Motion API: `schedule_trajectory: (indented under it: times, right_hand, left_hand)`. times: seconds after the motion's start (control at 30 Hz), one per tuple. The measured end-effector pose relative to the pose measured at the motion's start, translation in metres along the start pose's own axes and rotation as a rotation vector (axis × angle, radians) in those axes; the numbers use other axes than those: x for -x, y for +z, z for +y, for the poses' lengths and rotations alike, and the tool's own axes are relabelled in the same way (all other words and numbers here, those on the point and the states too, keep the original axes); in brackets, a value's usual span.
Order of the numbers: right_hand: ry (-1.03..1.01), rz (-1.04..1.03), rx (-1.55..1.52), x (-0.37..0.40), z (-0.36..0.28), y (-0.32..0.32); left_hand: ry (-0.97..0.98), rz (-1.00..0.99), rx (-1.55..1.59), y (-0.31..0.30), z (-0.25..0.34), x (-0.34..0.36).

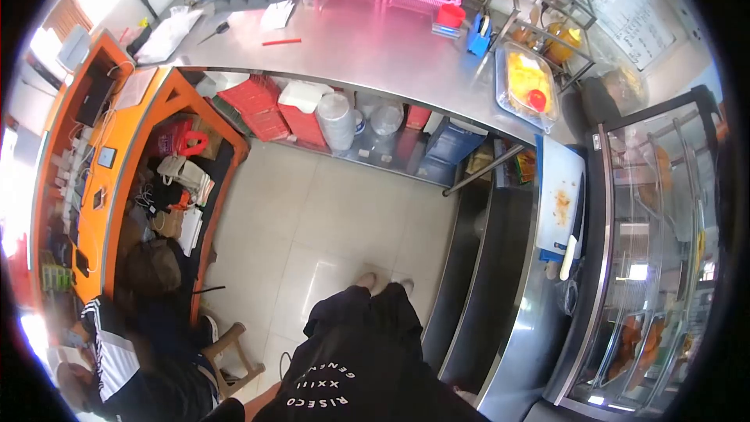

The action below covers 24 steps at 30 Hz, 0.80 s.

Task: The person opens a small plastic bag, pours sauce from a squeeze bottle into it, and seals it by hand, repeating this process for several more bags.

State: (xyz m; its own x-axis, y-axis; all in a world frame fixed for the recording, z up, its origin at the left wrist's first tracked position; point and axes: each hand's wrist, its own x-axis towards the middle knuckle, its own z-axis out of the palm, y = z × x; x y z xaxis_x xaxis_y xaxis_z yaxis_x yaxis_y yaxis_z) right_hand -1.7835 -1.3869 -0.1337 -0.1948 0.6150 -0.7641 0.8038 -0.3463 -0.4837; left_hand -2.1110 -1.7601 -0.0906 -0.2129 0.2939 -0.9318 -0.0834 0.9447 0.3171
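Observation:
Neither of my hands shows its fingers. A strip of bare skin, apparently my left forearm [264, 402], appears at the bottom edge beside my black shirt [355, 367]; the hand itself is hidden. My right hand is out of sight. Closest on the right is a steel counter [512, 352] holding a white cutting board [558, 187] with brown crumbs. A white-handled knife [569, 258] lies along the board's edge. Above it stands a clear-covered tray of yellow food [525, 82] with a red lid or cup [536, 100] on top.
A long steel table [351, 39] spans the far side, with red box stacks [258, 105] and white tubs [336, 121] beneath. An orange desk [109, 180] runs along the left. A seated person [148, 359] is by a stool [234, 355]. A glass display case [641, 266] borders the right.

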Motion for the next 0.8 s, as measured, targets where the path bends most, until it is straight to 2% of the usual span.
schedule_trajectory:
  times: [0.17,0.43,0.67,0.77,0.8]
  right_hand:
    - [0.016,-0.101,0.048,-0.017,-0.047,-0.029]
    - [-0.018,-0.287,0.194,-0.093,-0.134,-0.101]
    - [-0.109,-0.479,0.392,-0.16,-0.258,-0.18]
    - [-0.116,-0.509,0.598,-0.192,-0.333,-0.207]
    - [-0.261,-0.44,0.686,-0.192,-0.37,-0.213]
  left_hand:
    - [0.011,0.021,0.05,0.009,0.055,-0.019]
    - [0.049,0.089,0.084,-0.005,0.17,-0.063]
    - [0.045,0.108,0.071,-0.037,0.262,-0.088]
    - [0.039,0.104,0.051,-0.055,0.293,-0.101]
    - [0.033,0.101,0.043,-0.062,0.301,-0.103]
